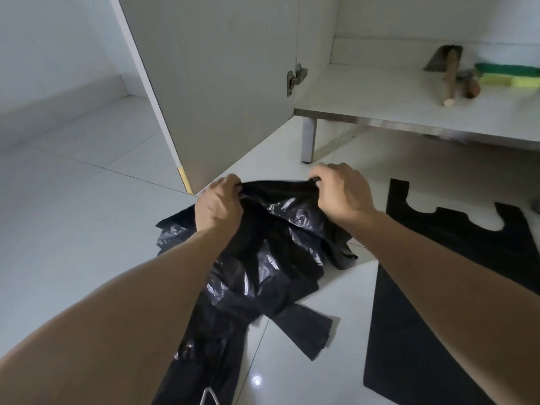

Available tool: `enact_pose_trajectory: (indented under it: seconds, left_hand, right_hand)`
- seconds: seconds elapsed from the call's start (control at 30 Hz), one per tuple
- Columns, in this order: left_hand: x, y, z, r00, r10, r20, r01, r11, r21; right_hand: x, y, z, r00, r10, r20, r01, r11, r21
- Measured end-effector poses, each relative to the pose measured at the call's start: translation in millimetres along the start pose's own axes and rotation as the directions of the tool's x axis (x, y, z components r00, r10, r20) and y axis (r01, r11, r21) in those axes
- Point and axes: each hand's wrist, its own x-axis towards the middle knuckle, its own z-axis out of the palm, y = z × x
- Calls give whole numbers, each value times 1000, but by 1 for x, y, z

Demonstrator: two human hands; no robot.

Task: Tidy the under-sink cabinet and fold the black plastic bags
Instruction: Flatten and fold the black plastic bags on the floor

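Both hands, left hand (219, 204) and right hand (340, 190), gripped a crumpled black bag (271, 244), not yet folded. One flattened bag (438, 287) lay right of them; folding appeared incomplete.

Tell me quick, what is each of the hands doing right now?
Left hand: closed, gripping the top edge of the crumpled black bag.
Right hand: closed, gripping the same bag's top edge.

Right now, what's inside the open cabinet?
On the cabinet floor lie a wooden-handled scraper, a round brush and green-and-yellow sponges. Anything further right is cut off by the frame.
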Motion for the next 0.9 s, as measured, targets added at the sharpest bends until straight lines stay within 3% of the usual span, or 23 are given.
enact_pose_trajectory:
  seconds: [0.17,0.27,0.33,0.5,0.63,0.73,0.83,0.9]
  left_hand:
    - [22,31,-31,981,110,-161,-118,992,-41]
    - [20,33,-41,965,257,-57,-253,965,75]
    - [11,27,-39,952,303,45,-306,936,176]
    - [9,31,-52,982,189,-3,-183,952,245]
    - [9,29,-62,994,110,-20,-99,949,300]
    - [11,38,-67,997,45,-56,-25,953,302]
    - [15,66,-74,982,77,-172,-38,975,218]
    - [14,91,-77,964,103,-246,-78,991,109]
  right_hand:
    - [-6,33,-40,990,141,-21,-135,975,179]
    - [8,38,-74,958,228,-171,-161,929,334]
    - [16,32,-99,930,320,-179,-196,847,493]
    - [11,50,-146,876,426,-224,-240,790,564]
    - [-3,90,-175,765,587,-267,-326,709,626]
    - [-20,116,-190,660,679,-321,-443,696,565]
    - [-37,138,-200,547,749,-373,-504,651,567]
    - [-48,145,-208,479,814,-327,-527,565,635]
